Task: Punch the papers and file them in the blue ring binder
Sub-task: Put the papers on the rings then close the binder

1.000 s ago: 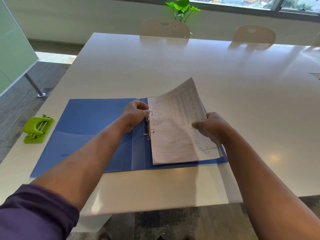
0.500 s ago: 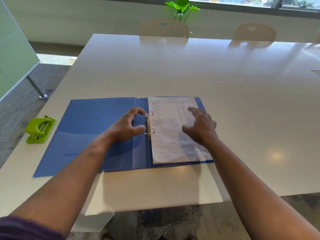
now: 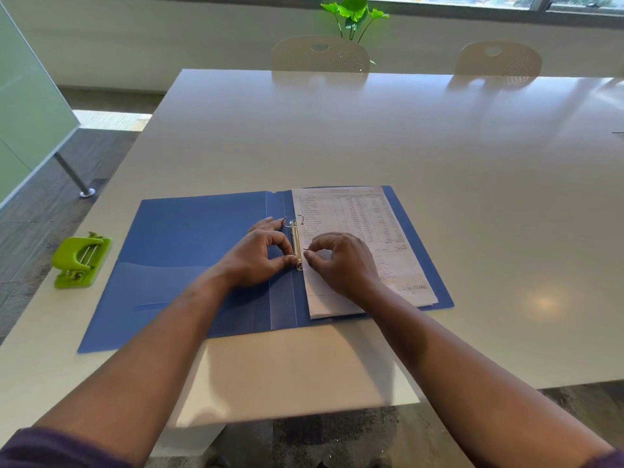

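White table [image 3: 405, 157]: blue ring binder [image 3: 189, 265] lies open, papers [image 3: 354, 224] threaded on its right leaf; open ring mechanism [image 3: 296, 244], long axis front-to-back, is apparently pinched between left hand [image 3: 260, 255] and right hand [image 3: 341, 261].

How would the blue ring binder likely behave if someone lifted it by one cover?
Probably floppy: the blue ring binder lies open and flat, and its covers look thin. Likely light, as only a thin stack of papers sits in it. It might slide easily when pushed, since the white table looks smooth and glossy.
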Action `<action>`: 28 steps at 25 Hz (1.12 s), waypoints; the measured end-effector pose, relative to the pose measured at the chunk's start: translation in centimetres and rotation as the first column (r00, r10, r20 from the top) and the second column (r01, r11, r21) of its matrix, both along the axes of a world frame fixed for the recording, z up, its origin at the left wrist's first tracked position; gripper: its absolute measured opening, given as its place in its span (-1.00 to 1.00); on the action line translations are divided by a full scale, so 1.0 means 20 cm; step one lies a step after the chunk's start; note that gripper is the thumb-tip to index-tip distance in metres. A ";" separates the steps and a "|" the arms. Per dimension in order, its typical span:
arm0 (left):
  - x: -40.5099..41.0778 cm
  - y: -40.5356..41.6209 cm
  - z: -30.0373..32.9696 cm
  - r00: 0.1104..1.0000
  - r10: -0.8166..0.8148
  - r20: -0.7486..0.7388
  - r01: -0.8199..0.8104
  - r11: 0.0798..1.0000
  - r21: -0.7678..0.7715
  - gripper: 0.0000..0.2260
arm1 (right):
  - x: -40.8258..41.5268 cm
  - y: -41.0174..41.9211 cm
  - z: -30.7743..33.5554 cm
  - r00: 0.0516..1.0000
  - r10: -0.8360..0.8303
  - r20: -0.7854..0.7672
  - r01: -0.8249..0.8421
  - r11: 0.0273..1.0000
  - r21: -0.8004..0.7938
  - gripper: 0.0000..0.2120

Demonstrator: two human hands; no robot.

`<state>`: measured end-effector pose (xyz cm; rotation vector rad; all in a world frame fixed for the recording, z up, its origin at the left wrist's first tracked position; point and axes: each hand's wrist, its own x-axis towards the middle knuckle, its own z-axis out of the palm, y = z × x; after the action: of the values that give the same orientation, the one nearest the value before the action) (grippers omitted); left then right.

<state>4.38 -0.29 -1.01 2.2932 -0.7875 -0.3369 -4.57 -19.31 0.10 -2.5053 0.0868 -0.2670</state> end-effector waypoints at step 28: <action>0.02 -0.11 -0.06 0.857 0.041 0.513 -0.041 0.999 -0.012 -0.77 | 0.16 -0.04 -0.10 0.980 0.060 0.191 -0.012 0.970 -0.243 -0.84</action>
<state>4.87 -2.43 -2.26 2.4220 -0.9890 0.3188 -1.27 -20.02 -1.87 -2.7013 -0.0773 -0.5383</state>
